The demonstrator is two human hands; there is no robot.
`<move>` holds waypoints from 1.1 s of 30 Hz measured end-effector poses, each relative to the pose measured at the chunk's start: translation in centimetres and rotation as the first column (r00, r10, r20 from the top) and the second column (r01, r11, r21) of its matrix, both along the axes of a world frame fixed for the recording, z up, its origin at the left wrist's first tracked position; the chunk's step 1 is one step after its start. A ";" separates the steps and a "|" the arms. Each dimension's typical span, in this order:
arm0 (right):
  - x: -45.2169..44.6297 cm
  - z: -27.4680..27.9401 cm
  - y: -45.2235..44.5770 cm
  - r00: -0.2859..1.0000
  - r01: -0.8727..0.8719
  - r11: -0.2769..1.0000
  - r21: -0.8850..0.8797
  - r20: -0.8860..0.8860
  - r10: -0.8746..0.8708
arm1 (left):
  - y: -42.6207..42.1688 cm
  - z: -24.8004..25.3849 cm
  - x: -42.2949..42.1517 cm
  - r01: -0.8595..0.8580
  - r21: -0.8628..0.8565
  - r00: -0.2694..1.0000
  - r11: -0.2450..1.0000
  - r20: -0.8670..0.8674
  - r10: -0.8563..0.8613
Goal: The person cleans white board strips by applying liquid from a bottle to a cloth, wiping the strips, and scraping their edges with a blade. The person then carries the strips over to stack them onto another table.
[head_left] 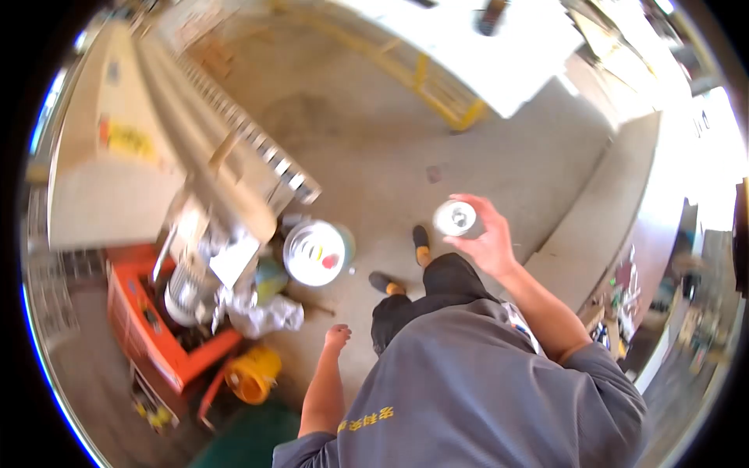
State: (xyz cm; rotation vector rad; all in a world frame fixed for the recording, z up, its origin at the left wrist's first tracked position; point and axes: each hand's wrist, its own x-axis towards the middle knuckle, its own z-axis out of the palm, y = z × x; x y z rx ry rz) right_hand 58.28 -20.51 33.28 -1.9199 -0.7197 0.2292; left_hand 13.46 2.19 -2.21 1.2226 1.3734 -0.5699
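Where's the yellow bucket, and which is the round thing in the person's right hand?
Yellow bucket [268,361]: head view, on its outer wall.
Round thing [455,219]: head view, on its camera-facing end.

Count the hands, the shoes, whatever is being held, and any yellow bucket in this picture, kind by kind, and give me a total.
Hands: 2 (left hand, right hand)
Dark shoes: 2
Small round white item held in the right hand: 1
Yellow bucket: 1
Total: 6
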 end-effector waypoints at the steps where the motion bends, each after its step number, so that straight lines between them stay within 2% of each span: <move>1: -1.3 -3.9 0.6 0.987 0.103 0.983 0.149 -0.139 -0.082 | 9.8 6.9 -0.9 0.455 0.264 0.888 0.850 -0.073 -0.453; 2: 1.0 -3.3 -2.2 0.991 0.130 0.978 0.166 -0.057 -0.122 | 8.8 4.4 5.0 0.676 0.459 0.646 0.576 0.007 -0.764; 3: 1.0 -3.7 -4.2 0.989 0.148 0.975 0.166 -0.026 -0.145 | 7.0 6.6 9.3 0.630 0.466 0.669 0.622 0.082 -0.739; 4: 2.0 -3.8 -6.2 0.978 0.207 0.964 0.167 -0.009 -0.209 | 4.9 10.9 16.0 0.607 0.467 0.658 0.643 0.158 -0.736; 5: 2.9 -4.0 -8.3 0.963 0.266 0.949 0.169 0.006 -0.271 | 2.9 13.1 22.2 0.607 0.466 0.623 0.644 0.223 -0.749; 6: 3.5 -0.8 -8.9 0.950 0.310 0.949 0.056 0.016 -0.311 | 0.0 14.3 26.0 0.605 0.369 0.610 0.706 0.355 -0.708; 7: 4.2 -2.2 -12.9 0.896 0.433 0.883 0.181 0.018 -0.443 | -1.7 19.0 34.9 0.666 0.477 0.432 0.573 0.381 -0.818; 8: 5.1 -2.2 -12.2 0.911 0.397 0.898 0.190 0.037 -0.411 | -4.2 22.1 36.7 0.629 0.485 0.394 0.608 0.474 -0.787; 10: 6.1 1.3 -13.9 0.912 0.388 0.901 0.192 0.064 -0.406 | -10.8 29.9 43.5 0.486 0.656 0.152 0.577 0.587 -0.795; 11: 7.1 0.3 -14.5 0.890 0.443 0.877 0.187 0.022 -0.455 | -11.1 29.0 44.9 0.576 0.653 0.099 0.492 0.541 -0.835; 12: 7.4 0.6 -15.0 0.890 0.450 0.877 0.167 0.003 -0.457 | -12.1 30.1 46.1 0.616 0.637 0.076 0.464 0.538 -0.839; 13: 11.6 -0.7 -20.1 0.858 0.504 0.831 0.234 -0.027 -0.513 | -18.0 32.2 54.3 0.585 0.708 -0.048 0.395 0.516 -0.855; 14: 10.2 3.9 -17.3 0.856 0.501 0.852 0.152 0.058 -0.514 | -17.1 34.5 54.1 0.490 0.691 -0.101 0.532 0.651 -0.753; 15: 8.6 5.3 -14.8 0.882 0.466 0.878 0.109 0.023 -0.471 | -15.3 35.3 52.2 0.518 0.651 -0.041 0.555 0.667 -0.744; 18: 15.6 2.2 -24.2 0.827 0.537 0.815 0.218 0.056 -0.559 | -25.2 34.1 63.2 0.574 0.690 -0.202 0.440 0.641 -0.741; 19: 17.5 1.4 -26.9 0.789 0.592 0.770 0.239 0.025 -0.614 | -28.3 32.8 66.2 0.637 0.608 -0.154 0.475 0.704 -0.693; 21: 22.1 1.0 -31.8 0.747 0.637 0.724 0.264 0.022 -0.664 | -33.1 30.7 72.8 0.411 0.849 -0.480 0.332 0.511 -0.713; 23: 25.5 1.5 -34.6 0.728 0.657 0.714 0.242 0.042 -0.684 | -37.3 32.1 77.4 0.420 0.848 -0.543 0.322 0.519 -0.660; 24: 27.2 1.1 -36.1 0.714 0.678 0.703 0.216 0.034 -0.699 | -39.2 31.7 79.4 0.461 0.835 -0.519 0.299 0.527 -0.673; 25: 29.0 0.7 -37.5 0.728 0.659 0.722 0.212 0.063 -0.683 | -41.4 31.9 81.4 0.445 0.834 -0.524 0.325 0.537 -0.661; 27: 33.5 0.8 -41.3 0.716 0.696 0.708 0.118 -0.040 -0.697 | -46.0 31.8 86.3 0.414 0.826 -0.529 0.382 0.560 -0.637; 29: 39.2 1.0 -45.7 0.733 0.675 0.728 0.114 0.006 -0.680 | -49.4 31.2 91.9 0.705 0.553 -0.265 0.445 0.787 -0.558; 30: 41.2 1.2 -47.6 0.736 0.670 0.733 0.116 0.020 -0.676 | -51.0 30.9 94.8 0.657 0.615 -0.311 0.435 0.748 -0.587; 32: 45.1 1.5 -53.2 0.663 0.747 0.664 0.021 0.032 -0.748 | -54.1 30.6 101.5 0.637 0.635 -0.333 0.437 0.738 -0.587; 33: 46.3 0.6 -55.9 0.580 0.815 0.574 -0.080 0.132 -0.804 | -55.5 31.5 104.3 0.633 0.632 -0.331 0.447 0.743 -0.582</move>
